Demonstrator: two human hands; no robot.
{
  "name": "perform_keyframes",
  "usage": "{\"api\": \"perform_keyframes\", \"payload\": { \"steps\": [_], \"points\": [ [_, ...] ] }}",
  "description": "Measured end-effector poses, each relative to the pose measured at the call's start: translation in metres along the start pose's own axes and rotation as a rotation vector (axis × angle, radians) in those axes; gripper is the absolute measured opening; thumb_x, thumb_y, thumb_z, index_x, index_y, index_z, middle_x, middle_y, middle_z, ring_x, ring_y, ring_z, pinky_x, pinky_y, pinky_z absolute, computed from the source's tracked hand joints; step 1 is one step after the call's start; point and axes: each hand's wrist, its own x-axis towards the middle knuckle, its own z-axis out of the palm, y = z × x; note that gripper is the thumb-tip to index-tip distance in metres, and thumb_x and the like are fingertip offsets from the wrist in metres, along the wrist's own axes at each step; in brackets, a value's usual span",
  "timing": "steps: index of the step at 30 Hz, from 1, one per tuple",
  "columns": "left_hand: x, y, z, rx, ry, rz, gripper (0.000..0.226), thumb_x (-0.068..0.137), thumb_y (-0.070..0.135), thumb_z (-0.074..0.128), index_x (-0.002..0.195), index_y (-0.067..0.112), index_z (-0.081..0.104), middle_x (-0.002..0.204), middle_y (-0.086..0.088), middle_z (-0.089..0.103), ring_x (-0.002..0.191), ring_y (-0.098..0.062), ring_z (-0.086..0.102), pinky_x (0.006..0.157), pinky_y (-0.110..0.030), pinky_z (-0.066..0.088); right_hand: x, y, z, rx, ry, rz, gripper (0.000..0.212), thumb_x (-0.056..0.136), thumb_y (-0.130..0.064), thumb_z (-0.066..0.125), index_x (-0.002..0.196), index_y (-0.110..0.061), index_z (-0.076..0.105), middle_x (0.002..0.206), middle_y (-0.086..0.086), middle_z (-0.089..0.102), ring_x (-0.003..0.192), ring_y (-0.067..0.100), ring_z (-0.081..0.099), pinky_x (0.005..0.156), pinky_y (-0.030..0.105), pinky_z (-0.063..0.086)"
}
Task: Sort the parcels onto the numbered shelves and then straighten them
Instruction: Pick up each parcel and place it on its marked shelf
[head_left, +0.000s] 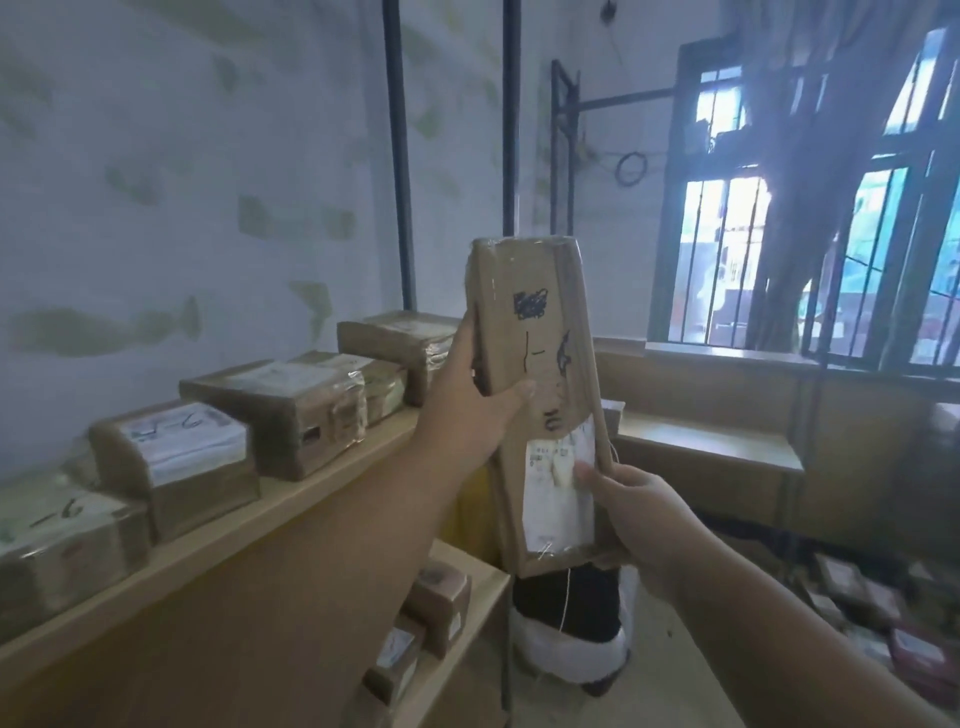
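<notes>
Both forearms reach up from the bottom edge, and between my hands I hold a long flat cardboard parcel (540, 395) upright in the air, in front of the wall and to the right of the top shelf (291, 499). My left hand (467, 400) grips its left edge, thumb across the front below a scribbled-out mark and handwritten characters. My right hand (644, 514) pinches the lower right corner, thumb on the white label (558, 488). A row of taped boxes (270, 410) sits on that shelf to my left, with barred windows (727, 260) on the right.
</notes>
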Motion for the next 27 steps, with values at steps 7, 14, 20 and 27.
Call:
{"api": "perform_keyframes", "payload": {
  "steps": [7, 14, 20, 27],
  "points": [
    [0.099, -0.031, 0.052, -0.053, 0.147, 0.001, 0.090, 0.085, 0.020, 0.079, 0.145, 0.059, 0.025, 0.118, 0.021, 0.057, 0.115, -0.017, 0.062, 0.091, -0.049, 0.058, 0.121, -0.023, -0.046, -0.099, -0.075, -0.161, 0.025, 0.101, -0.041, 0.054, 0.100, -0.023, 0.072, 0.082, 0.001, 0.077, 0.067, 0.022, 0.073, 0.053, 0.032, 0.055],
    [0.200, -0.025, 0.080, 0.177, 0.258, -0.035, 0.074, 0.088, 0.030, 0.075, 0.143, 0.056, 0.032, 0.111, 0.009, 0.069, 0.098, -0.012, 0.069, 0.079, -0.032, 0.062, 0.237, -0.077, -0.081, -0.562, -0.062, -0.440, 0.040, 0.102, -0.048, 0.044, 0.086, -0.021, 0.068, 0.074, -0.001, 0.071, 0.070, 0.023, 0.069, 0.070, 0.048, 0.061],
    [0.269, -0.044, 0.066, 0.327, 0.426, -0.121, 0.061, 0.083, 0.015, 0.078, 0.136, 0.036, 0.054, 0.092, -0.001, 0.075, 0.082, -0.024, 0.075, 0.082, -0.043, 0.060, 0.311, -0.084, -0.067, -0.654, -0.032, -0.551, 0.044, 0.104, -0.047, 0.037, 0.079, -0.021, 0.063, 0.069, -0.002, 0.065, 0.067, 0.020, 0.064, 0.066, 0.038, 0.056],
    [0.332, -0.060, 0.049, 0.405, 0.423, -0.233, 0.061, 0.082, 0.002, 0.074, 0.137, 0.016, 0.051, 0.099, -0.013, 0.074, 0.078, -0.028, 0.075, 0.077, -0.043, 0.063, 0.365, -0.085, -0.041, -0.611, 0.053, -0.599, 0.045, 0.105, -0.041, 0.036, 0.068, -0.021, 0.053, 0.064, -0.004, 0.058, 0.060, 0.012, 0.054, 0.051, 0.028, 0.034]
  ]
}}
